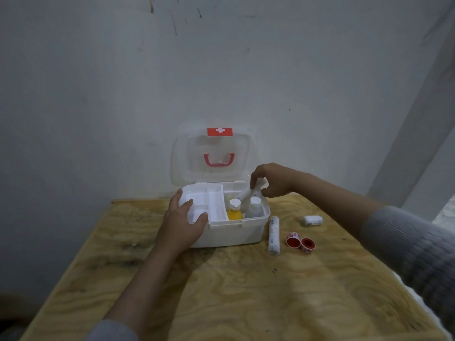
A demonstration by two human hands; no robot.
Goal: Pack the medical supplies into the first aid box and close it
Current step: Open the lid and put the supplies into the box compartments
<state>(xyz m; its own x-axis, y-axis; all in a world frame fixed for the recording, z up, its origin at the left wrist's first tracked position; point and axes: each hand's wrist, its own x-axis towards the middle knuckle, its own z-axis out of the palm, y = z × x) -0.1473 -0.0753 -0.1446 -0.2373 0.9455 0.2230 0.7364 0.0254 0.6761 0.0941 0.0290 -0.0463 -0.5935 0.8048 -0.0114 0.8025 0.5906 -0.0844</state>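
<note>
The white first aid box (236, 232) stands open on the wooden table, its clear lid (214, 156) with a red handle upright behind it. A white divided tray (214, 203) fills its left half. In the right half stand a yellow bottle (234, 210) and a clear bottle (254, 207). My left hand (183, 223) rests on the box's front left corner, fingers over the tray. My right hand (272, 179) holds a white bandage roll (248, 191) tilted down into the right half.
On the table right of the box lie a long bandage roll (274, 235), two red tape rolls (300, 242) and a small white roll (312, 220). A grey wall stands close behind the box. The table's left edge (73, 262) runs diagonally.
</note>
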